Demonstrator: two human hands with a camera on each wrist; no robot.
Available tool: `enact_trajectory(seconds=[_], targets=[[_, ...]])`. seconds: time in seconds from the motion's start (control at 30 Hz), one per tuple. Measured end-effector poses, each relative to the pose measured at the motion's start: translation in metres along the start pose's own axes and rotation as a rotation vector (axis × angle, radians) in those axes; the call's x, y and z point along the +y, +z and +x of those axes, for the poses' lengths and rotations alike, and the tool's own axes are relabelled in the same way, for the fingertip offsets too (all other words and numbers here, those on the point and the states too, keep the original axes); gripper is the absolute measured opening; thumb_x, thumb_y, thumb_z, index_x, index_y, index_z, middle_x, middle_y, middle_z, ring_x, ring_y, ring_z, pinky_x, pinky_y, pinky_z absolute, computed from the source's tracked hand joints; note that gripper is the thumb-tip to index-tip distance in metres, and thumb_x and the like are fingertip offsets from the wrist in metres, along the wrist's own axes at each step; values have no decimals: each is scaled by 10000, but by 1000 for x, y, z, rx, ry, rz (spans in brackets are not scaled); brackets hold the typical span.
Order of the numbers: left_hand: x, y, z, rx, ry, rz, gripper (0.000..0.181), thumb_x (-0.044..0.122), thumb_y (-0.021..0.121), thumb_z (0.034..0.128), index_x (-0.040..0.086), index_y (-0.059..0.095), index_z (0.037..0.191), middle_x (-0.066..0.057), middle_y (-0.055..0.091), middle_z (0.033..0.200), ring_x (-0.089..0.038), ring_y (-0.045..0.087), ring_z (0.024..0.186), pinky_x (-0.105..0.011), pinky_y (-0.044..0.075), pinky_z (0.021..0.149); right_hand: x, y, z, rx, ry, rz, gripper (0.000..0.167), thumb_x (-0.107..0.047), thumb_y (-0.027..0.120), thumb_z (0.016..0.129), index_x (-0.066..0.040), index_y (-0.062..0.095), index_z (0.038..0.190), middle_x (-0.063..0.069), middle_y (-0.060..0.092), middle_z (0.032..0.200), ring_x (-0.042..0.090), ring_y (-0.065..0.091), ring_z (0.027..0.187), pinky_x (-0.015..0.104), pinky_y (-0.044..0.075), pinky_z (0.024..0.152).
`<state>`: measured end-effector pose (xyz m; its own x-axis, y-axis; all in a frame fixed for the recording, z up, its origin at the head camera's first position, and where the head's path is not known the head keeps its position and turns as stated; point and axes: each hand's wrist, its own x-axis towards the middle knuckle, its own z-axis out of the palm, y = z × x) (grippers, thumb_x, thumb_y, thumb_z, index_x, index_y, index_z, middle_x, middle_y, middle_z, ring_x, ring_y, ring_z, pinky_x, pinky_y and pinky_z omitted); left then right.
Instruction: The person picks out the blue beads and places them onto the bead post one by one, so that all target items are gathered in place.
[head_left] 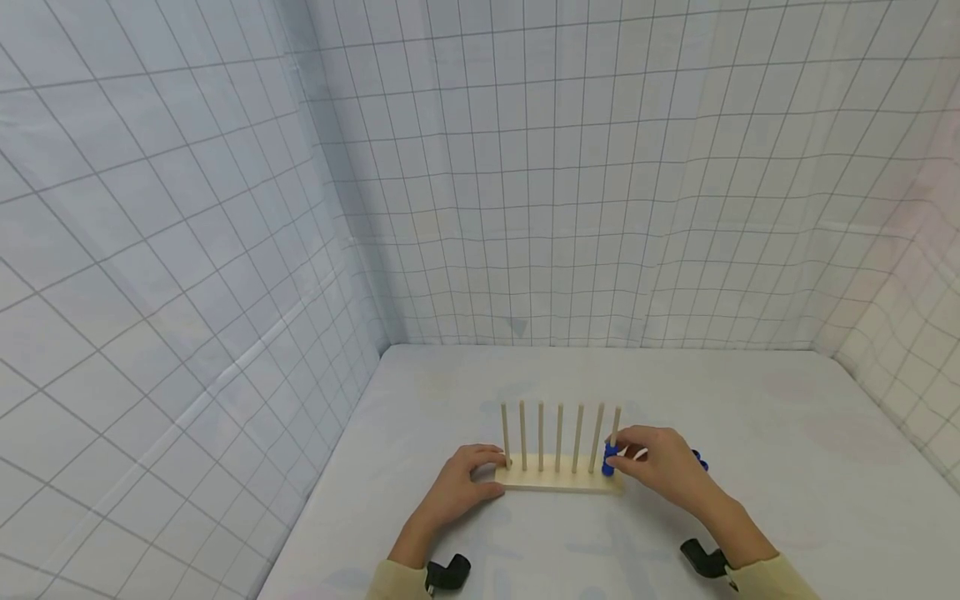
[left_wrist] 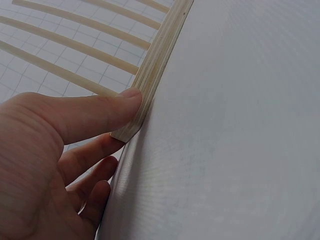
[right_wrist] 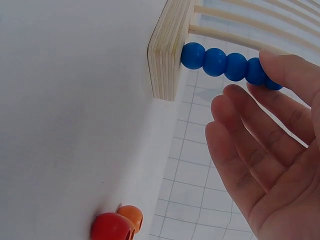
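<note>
A pale wooden peg rack stands on the table, a row of several upright pegs along its base. My left hand holds the rack's left end, the thumb on the front edge and the fingers around the end, as the left wrist view shows. Several blue beads are stacked on the rightmost peg, down to the base. Around the upper ones, my right hand pinches with thumb and index finger; its other fingers are apart from the beads. The other pegs carry no beads.
A red bead and an orange bead lie on the table near the rack's right end in the right wrist view. Small blue pieces show behind my right hand. Gridded white cloth walls surround the white table.
</note>
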<state>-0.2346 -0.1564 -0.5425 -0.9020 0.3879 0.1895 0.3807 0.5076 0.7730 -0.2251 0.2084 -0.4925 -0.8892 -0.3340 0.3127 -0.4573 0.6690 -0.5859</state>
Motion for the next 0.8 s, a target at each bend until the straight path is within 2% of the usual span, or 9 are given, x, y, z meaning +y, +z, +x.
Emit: enact_trajectory(seconds=[0.47, 0.8], targets=[[-1, 1, 0, 3, -6, -5, 367, 227, 840, 818, 217, 739, 1171, 29, 614, 1325, -270, 493, 1297, -552, 381, 1082, -1, -1, 1, -18, 24, 0, 149, -238, 833, 841, -222, 729, 946, -165, 668, 876, 18, 623, 766, 207, 558, 662], [-1, 0, 0, -1, 1, 3, 367, 233, 838, 824, 210, 738, 1177, 25, 616, 1323, -280, 489, 1300, -554, 390, 1073, 2, -2, 2, -34, -7, 25, 133, -272, 813, 865, -233, 714, 945, -162, 663, 894, 24, 629, 784, 220, 559, 663]])
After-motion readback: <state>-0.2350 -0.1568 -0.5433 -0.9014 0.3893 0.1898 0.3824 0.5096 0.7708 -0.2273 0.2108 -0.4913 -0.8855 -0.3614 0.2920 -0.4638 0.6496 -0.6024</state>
